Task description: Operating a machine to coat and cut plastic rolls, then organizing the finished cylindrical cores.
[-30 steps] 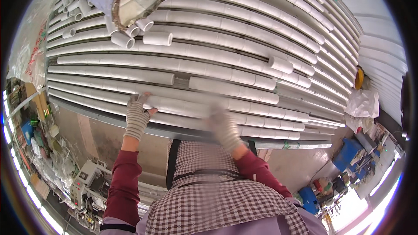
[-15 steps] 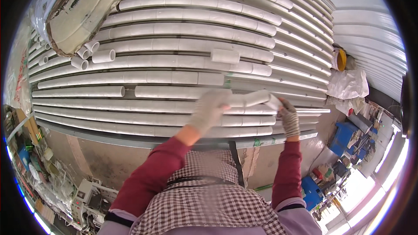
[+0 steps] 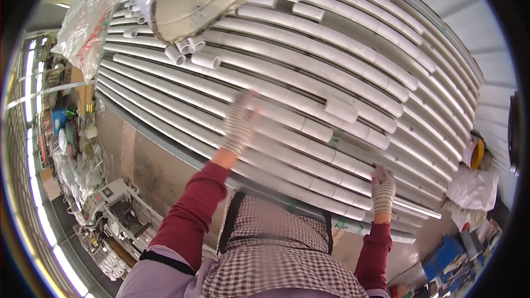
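Note:
Short white hollow tubes [image 3: 309, 143] lie end to end in long rows in the grooves of a ridged metal rack [image 3: 425, 149]. My left hand [image 3: 238, 124], in a striped glove with bare fingertips, is over the near rows; motion smears its fingers, so I cannot tell whether it touches a tube. At the right end of one near row is my right hand [image 3: 382, 190], gloved the same way. Its fingers stretch out against the row's end tube, not wrapped round it. A single loose tube [image 3: 341, 109] rests on top of the rows, beyond and between my hands.
A worn, cream-coloured padded piece [image 3: 204, 5] overhangs the far left rows, with several loose tubes [image 3: 205, 59] beside it. Clear plastic sheeting [image 3: 88, 27] hangs at the left. White sacks [image 3: 472, 190] and a yellow-rimmed container [image 3: 473, 152] stand off the right end. A machine [image 3: 107, 198] is at lower left.
The view has turned, tilting the rows down to the right. My right hand no longer holds up the short tube. My left hand has moved left along the rows, and a near row's gap has closed.

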Demonstrator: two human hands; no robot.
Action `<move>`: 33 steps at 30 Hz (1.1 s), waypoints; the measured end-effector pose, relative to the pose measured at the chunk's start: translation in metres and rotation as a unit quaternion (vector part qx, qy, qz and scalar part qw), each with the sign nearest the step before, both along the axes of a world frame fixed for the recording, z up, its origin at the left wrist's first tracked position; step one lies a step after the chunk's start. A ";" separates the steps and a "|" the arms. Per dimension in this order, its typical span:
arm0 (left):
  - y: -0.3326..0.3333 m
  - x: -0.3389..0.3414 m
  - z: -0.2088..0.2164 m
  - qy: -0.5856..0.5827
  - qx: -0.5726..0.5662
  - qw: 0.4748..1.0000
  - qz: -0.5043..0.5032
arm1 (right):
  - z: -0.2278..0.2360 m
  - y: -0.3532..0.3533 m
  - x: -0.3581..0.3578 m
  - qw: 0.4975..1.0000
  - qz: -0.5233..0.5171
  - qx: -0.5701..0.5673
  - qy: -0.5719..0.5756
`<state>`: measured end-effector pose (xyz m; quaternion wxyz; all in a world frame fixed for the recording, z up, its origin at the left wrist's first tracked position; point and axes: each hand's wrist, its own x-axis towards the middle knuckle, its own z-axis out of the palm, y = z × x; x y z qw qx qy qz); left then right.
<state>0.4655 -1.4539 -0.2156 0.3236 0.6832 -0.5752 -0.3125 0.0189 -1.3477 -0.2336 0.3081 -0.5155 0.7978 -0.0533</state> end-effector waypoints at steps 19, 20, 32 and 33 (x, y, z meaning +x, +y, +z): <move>-0.184 0.324 -0.051 0.113 0.093 0.981 0.130 | 0.017 -0.170 0.387 0.782 -0.005 -0.009 -0.623; -0.190 0.311 -0.042 0.073 0.163 0.978 0.110 | 0.024 -0.183 0.412 0.764 -0.023 -0.004 -0.645; -0.071 0.147 -0.007 0.376 0.107 0.893 0.222 | -0.017 -0.169 0.381 0.873 -0.018 -0.060 -0.484; -0.060 0.105 0.002 0.385 0.095 0.894 0.208 | -0.007 -0.163 0.362 0.875 -0.026 -0.064 -0.480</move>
